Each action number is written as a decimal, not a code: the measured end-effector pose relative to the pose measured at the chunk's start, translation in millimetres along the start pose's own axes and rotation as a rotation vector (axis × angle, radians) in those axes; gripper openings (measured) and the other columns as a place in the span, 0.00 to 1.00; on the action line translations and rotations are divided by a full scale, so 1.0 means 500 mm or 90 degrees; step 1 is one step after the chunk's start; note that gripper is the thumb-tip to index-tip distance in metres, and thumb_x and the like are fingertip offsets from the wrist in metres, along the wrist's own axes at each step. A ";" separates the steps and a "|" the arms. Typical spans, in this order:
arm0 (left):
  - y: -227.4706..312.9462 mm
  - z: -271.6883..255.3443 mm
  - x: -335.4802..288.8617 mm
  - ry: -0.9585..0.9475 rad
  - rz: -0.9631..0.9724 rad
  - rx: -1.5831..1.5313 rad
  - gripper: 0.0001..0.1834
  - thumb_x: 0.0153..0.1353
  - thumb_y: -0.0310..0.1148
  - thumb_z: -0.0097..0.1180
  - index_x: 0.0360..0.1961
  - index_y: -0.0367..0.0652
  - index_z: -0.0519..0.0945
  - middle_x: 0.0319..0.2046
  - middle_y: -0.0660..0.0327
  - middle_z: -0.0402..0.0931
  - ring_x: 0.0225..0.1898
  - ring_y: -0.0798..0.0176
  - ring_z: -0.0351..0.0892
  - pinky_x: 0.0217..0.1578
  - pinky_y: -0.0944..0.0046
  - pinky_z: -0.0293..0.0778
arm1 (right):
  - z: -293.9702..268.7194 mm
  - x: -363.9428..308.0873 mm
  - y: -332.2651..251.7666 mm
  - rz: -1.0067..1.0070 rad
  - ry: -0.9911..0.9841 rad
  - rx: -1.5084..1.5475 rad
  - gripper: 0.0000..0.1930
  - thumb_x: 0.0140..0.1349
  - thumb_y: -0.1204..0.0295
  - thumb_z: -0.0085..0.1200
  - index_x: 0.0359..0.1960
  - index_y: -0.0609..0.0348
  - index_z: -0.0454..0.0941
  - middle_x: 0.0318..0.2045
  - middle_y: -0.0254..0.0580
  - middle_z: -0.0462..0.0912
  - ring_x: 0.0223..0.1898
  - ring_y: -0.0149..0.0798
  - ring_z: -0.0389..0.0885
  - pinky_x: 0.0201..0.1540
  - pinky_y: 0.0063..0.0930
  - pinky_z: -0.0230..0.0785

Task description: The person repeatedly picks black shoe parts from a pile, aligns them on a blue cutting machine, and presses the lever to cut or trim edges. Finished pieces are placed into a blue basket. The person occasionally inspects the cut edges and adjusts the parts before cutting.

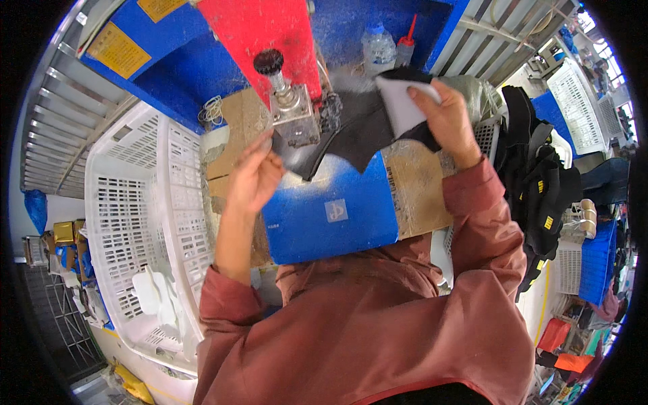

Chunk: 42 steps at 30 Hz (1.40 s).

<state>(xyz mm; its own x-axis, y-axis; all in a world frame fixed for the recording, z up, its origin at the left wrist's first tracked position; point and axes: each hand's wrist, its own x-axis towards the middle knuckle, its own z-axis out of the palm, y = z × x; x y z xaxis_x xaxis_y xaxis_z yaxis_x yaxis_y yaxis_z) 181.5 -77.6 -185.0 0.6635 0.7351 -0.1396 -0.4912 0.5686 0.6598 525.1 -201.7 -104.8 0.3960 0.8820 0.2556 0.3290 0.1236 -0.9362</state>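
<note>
A black fabric piece (361, 135) with pointed edges is stretched between my hands, beside the head of a red machine (263, 27). My right hand (449, 118) grips its right end, where a pale grey-white face (403, 108) is turned up, thumb on top. At the left end, my left hand (256, 175) pinches the edge close to the metal machine head (295, 121). A black knob (268, 62) tops that head. Part of the cloth behind the head is hidden and slightly blurred. Below the cloth lies a blue board (331, 233) on brown cardboard (422, 192).
White plastic crates (125, 236) stand at my left, with white pieces (156, 297) inside. Black fabric items (540, 175) with yellow marks are heaped at my right. A clear bottle with a blue cap (378, 48) and a red-nozzled bottle (406, 47) stand behind the machine.
</note>
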 end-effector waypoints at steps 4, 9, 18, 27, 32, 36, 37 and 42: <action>-0.087 -0.029 -0.098 -0.126 0.055 -0.315 0.19 0.67 0.29 0.50 0.58 0.45 0.76 0.53 0.51 0.81 0.64 0.47 0.72 0.68 0.37 0.61 | 0.060 -0.040 0.014 0.048 -0.031 0.093 0.08 0.71 0.70 0.57 0.43 0.62 0.83 0.30 0.24 0.81 0.32 0.19 0.73 0.34 0.21 0.68; -0.132 -0.003 -0.205 -0.059 0.147 -0.120 0.21 0.66 0.28 0.56 0.60 0.38 0.76 0.53 0.56 0.82 0.58 0.55 0.78 0.67 0.39 0.63 | 0.119 -0.092 0.010 0.056 -0.066 0.084 0.09 0.71 0.70 0.54 0.43 0.64 0.82 0.28 0.26 0.78 0.33 0.20 0.70 0.33 0.22 0.66; -0.055 -0.025 -0.253 0.062 0.253 0.005 0.31 0.65 0.41 0.63 0.63 0.33 0.72 0.62 0.51 0.72 0.58 0.60 0.75 0.53 0.58 0.77 | 0.163 -0.139 -0.002 0.074 -0.073 0.071 0.10 0.71 0.70 0.54 0.46 0.64 0.80 0.29 0.28 0.79 0.33 0.21 0.71 0.36 0.22 0.68; -0.036 0.009 -0.254 0.293 0.298 0.449 0.22 0.64 0.27 0.64 0.59 0.32 0.77 0.48 0.59 0.82 0.46 0.68 0.79 0.49 0.69 0.74 | 0.184 -0.158 -0.018 0.052 -0.035 0.011 0.08 0.70 0.72 0.55 0.45 0.64 0.80 0.30 0.27 0.80 0.33 0.20 0.72 0.36 0.20 0.67; 0.002 0.005 -0.247 0.307 0.342 0.377 0.14 0.68 0.26 0.60 0.53 0.33 0.81 0.40 0.63 0.83 0.37 0.75 0.78 0.39 0.74 0.74 | 0.175 -0.169 -0.021 0.123 -0.087 0.229 0.09 0.71 0.71 0.54 0.47 0.64 0.80 0.34 0.26 0.82 0.36 0.19 0.74 0.37 0.20 0.69; 0.010 0.000 -0.252 0.300 0.332 0.389 0.14 0.69 0.28 0.60 0.53 0.34 0.82 0.39 0.64 0.83 0.36 0.74 0.78 0.36 0.72 0.76 | 0.175 -0.175 -0.024 0.155 -0.097 0.267 0.09 0.72 0.71 0.54 0.46 0.65 0.80 0.34 0.25 0.82 0.36 0.19 0.73 0.37 0.19 0.69; 0.012 -0.001 -0.252 0.298 0.338 0.399 0.14 0.69 0.28 0.60 0.53 0.34 0.82 0.39 0.64 0.83 0.35 0.74 0.78 0.36 0.72 0.76 | 0.177 -0.174 -0.024 0.141 -0.095 0.258 0.09 0.72 0.71 0.54 0.46 0.65 0.80 0.34 0.26 0.82 0.36 0.19 0.74 0.37 0.19 0.69; 0.038 -0.003 -0.231 0.312 0.327 0.468 0.15 0.69 0.32 0.60 0.53 0.35 0.82 0.38 0.65 0.83 0.33 0.75 0.77 0.34 0.72 0.75 | 0.187 -0.156 -0.021 0.129 -0.066 0.251 0.10 0.71 0.70 0.55 0.46 0.65 0.81 0.34 0.26 0.82 0.36 0.19 0.74 0.37 0.19 0.68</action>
<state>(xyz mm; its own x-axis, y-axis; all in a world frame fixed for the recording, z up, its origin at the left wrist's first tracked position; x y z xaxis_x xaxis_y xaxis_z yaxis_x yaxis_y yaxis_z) 94.6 -151.3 -157.4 0.0853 0.9903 0.1100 -0.0746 -0.1038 0.9918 410.6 -229.3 -137.3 0.3235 0.9449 0.0507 -0.1066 0.0896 -0.9902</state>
